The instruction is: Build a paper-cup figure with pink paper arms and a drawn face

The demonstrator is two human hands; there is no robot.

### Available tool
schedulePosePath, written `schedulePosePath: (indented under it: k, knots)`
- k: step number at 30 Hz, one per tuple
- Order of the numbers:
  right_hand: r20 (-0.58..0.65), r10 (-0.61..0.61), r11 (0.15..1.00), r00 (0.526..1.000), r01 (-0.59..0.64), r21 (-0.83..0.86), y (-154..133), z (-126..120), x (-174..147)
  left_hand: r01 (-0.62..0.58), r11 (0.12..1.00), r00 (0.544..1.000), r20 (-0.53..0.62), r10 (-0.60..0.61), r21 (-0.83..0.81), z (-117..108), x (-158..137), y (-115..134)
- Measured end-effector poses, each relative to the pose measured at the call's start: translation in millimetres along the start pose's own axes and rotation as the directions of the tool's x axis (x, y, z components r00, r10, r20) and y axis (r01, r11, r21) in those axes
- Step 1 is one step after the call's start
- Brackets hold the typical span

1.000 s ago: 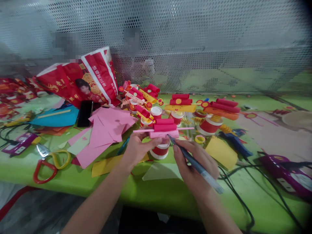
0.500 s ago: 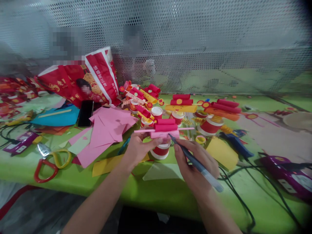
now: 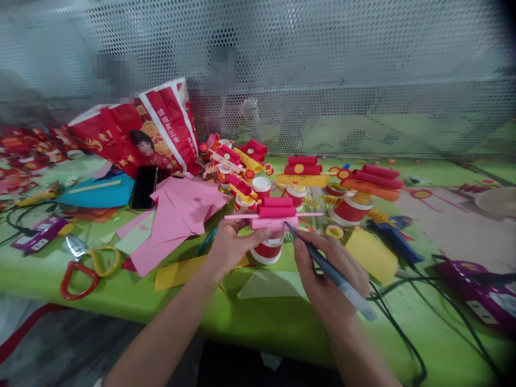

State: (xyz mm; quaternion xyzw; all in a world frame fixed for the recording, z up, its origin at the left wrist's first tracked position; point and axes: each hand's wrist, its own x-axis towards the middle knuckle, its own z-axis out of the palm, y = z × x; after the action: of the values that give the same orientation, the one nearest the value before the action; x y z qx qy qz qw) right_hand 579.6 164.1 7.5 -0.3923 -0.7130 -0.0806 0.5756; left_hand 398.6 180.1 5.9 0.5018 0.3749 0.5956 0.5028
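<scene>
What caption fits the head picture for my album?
Left hand holds a pink paper roll; right hand points a pen at it.

- Near the centre, we see a pink roll [image 3: 274, 223], red rolls [image 3: 276, 202] and a red, white-rimmed cup [image 3: 269, 250].
- At four o'clock, our pen [image 3: 329, 270] is blue-grey with a paler end.
- At eight, we see scissors [image 3: 81, 251] with red and yellow handles.
- At ten, a red bag [image 3: 127, 126] banded white.

Left grip [image 3: 231, 246] holds a pink roll [image 3: 271, 222], right grip [image 3: 328, 291] a pen [image 3: 327, 265].
</scene>
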Motion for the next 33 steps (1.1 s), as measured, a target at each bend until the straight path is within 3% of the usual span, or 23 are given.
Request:
schedulePosePath:
  k: [15,33]
  knots:
    - [-0.037,0.005,1.0,0.999,-0.004,0.008,-2.4,-2.1,-1.1,-0.01,0.999,1.0,0.006,0.01,-0.035,0.4,-0.6,-1.5]
    - [0.029,-0.043,0.996,0.999,0.041,0.076,-2.8,1.9,-1.8,0.005,1.0,1.0,-0.016,-0.005,-0.017,0.7,-0.3,-2.1]
